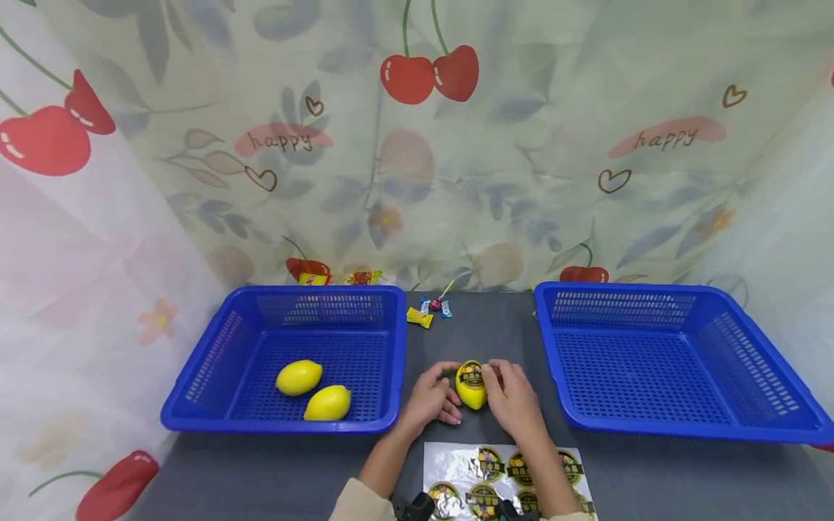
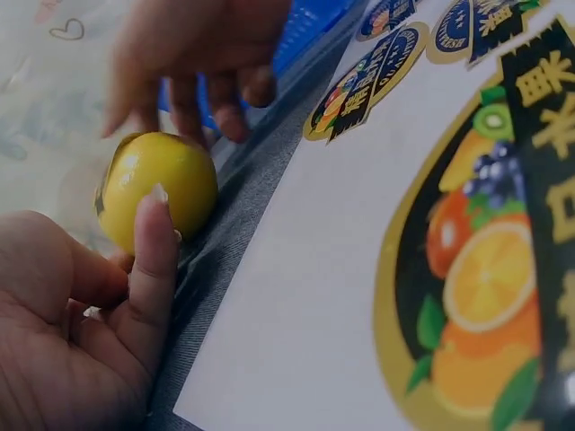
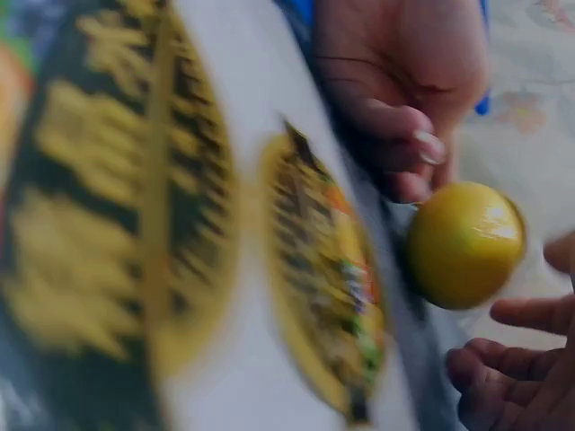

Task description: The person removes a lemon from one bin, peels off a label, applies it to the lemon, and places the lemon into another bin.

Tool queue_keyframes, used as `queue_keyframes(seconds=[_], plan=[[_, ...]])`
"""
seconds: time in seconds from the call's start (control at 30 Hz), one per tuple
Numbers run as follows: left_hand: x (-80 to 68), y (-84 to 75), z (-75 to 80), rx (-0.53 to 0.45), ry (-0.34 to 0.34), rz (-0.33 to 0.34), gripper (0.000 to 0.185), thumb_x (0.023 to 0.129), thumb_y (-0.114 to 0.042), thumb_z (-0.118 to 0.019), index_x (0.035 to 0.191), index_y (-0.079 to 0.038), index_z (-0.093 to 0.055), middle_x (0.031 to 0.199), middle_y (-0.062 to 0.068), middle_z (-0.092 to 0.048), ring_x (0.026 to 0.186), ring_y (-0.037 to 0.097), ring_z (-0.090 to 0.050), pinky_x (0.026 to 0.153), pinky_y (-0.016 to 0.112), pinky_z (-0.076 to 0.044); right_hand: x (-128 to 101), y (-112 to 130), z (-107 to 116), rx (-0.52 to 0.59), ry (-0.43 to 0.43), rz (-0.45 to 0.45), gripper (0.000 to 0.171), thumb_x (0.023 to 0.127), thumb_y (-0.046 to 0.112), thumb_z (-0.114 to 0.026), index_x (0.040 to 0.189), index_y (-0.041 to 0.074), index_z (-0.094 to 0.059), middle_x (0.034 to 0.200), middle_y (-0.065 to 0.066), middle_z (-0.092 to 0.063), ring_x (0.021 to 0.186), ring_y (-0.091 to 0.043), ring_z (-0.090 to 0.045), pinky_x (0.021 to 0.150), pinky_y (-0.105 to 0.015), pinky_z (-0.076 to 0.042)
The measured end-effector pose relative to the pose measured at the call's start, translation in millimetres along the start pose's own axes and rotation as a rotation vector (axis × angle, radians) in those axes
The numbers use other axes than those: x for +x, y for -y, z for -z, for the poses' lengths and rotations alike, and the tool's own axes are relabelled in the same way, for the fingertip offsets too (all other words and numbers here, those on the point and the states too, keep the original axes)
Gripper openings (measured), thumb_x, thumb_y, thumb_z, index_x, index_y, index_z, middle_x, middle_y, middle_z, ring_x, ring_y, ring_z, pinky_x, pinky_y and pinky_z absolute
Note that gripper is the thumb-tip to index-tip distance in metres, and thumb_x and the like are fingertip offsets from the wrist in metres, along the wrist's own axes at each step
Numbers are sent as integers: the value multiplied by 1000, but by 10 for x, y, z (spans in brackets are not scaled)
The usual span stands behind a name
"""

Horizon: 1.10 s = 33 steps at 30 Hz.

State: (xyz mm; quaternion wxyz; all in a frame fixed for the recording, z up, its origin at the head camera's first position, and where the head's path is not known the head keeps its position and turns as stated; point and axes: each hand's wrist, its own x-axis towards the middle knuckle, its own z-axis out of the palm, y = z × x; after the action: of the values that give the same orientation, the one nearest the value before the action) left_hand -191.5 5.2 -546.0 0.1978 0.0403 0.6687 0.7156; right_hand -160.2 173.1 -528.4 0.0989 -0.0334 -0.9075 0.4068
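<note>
A yellow lemon lies on the dark table between my hands, a round black-and-gold sticker on its upper side. At its left is my left hand, fingers loosely bent; in the left wrist view one fingertip overlaps the lemon. My right hand is on the other side, its thumb by the sticker's edge. In the right wrist view the right fingers are spread beside the lemon, with no grip visible. Below the hands lies a white sheet of stickers, partly covered by the right forearm.
At the left stands a blue basket with two lemons inside. Another blue basket is at the right. Small wrapped candies and a lollipop lie behind the hands. A printed curtain hangs at the back.
</note>
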Motion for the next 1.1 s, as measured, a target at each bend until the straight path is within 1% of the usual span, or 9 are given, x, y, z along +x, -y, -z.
queue_keyframes(seconds=[0.1, 0.2, 0.3, 0.43, 0.53, 0.67, 0.83, 0.97, 1.1], plan=[[0, 3, -14, 12, -11, -15, 36, 104, 0, -32, 134, 1, -53, 75, 15, -59, 48, 15, -58, 44, 28, -53, 35, 9, 69, -30, 93, 47, 63, 96, 44, -66, 142, 5, -51, 135, -20, -52, 106, -34, -59, 90, -54, -49], [-11, -2, -5, 25, -25, -27, 34, 104, 0, -32, 130, 4, -53, 76, 12, -60, 48, 15, -58, 44, 29, -53, 81, 35, 77, -39, 200, 96, 76, 87, 40, -78, 148, 7, -45, 139, -19, -50, 114, -33, -57, 94, -53, -48], [-14, -6, -1, 13, -15, -31, 34, 103, 1, -31, 129, 6, -52, 76, 11, -61, 53, 19, -64, 48, 32, -57, 127, 54, 59, -65, 244, 134, 76, 82, 34, -83, 144, 6, -50, 133, -17, -56, 113, -32, -57, 93, -51, -48], [-14, -14, -4, -20, 12, -31, 35, 99, 4, -31, 128, 9, -51, 79, 14, -64, 67, 31, -71, 57, 37, -60, 169, 119, 81, -122, 233, 172, 69, 76, 29, -87, 135, 4, -58, 122, -14, -62, 104, -29, -60, 86, -49, -50], [-11, 0, -12, -19, 15, -29, 35, 97, 4, -33, 126, 10, -51, 82, 18, -66, 75, 37, -72, 60, 39, -60, 177, 212, 188, -130, 236, 188, 67, 75, 26, -86, 133, 4, -60, 120, -13, -63, 101, -27, -60, 85, -47, -50], [-18, 32, -18, 0, 7, -36, 32, 96, 4, -38, 124, 10, -53, 83, 21, -66, 75, 37, -72, 59, 39, -60, 184, 384, 471, -47, 265, 222, 67, 79, 26, -83, 137, 5, -57, 122, -10, -62, 99, -24, -60, 79, -40, -53], [-30, 52, -24, 25, -8, -59, 27, 97, 4, -44, 120, 11, -55, 78, 16, -63, 71, 33, -72, 56, 36, -59, 292, 572, 973, 50, 273, 260, 66, 84, 23, -82, 140, 6, -53, 122, -13, -61, 102, -27, -62, 73, -33, -56], [-24, 52, -45, 35, -11, -69, 24, 97, 3, -46, 117, 10, -56, 77, 15, -63, 68, 29, -72, 56, 34, -59, 494, 582, 1436, -11, 248, 238, 70, 87, 28, -79, 145, 6, -47, 126, -17, -58, 108, -34, -60, 77, -40, -57], [-35, 62, -54, 39, -11, -84, 23, 96, 4, -48, 116, 11, -56, 78, 16, -63, 69, 31, -72, 56, 34, -59, 786, 421, 1829, -79, 282, 181, 71, 92, 33, -74, 149, 5, -42, 132, -22, -53, 112, -40, -56, 80, -46, -55]])
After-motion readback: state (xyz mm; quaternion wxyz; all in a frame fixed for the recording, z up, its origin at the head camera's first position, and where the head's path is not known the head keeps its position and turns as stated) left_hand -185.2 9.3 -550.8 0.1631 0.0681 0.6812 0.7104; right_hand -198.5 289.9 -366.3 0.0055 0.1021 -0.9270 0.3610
